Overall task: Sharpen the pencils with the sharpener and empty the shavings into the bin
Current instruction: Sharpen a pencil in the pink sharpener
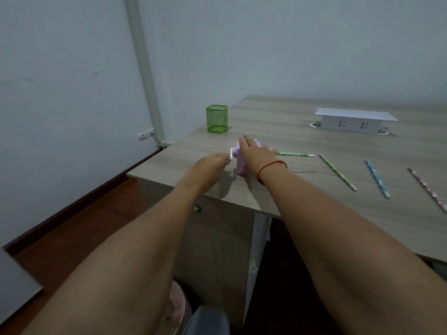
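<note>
Pressing palm-down on the sharpener point(240, 166), the right hand point(254, 153) lies across its top with the fingers fairly straight, while the left hand point(210, 163) appears to pinch the white crank point(232, 154) at the unit's left face; the exact grip there is blurred. The unit stands near the left edge of the desk point(290, 112), with a green pencil point(295, 154) lodged in its right side and projecting level over the surface. Risks noted: the sharpener is a small, light-looking lilac plastic box on smooth wood-grain laminate, so cranking force could skid or tip it toward the near edge if the downward pressure eases. Over-turning could snap the lead. The projecting pencil is unsupported and could work loose. Three slim, glossy, patterned pencils await: a second green pencil point(337, 171), a blue pencil point(377, 178) and a pink pencil point(427, 189), lying well apart, round enough to roll if knocked. No bin can be identified with confidence, so the shavings may have to be carried some way, with risk of spilling. Also present: a green mesh pot point(217, 118) and a white socket box point(353, 122).
</note>
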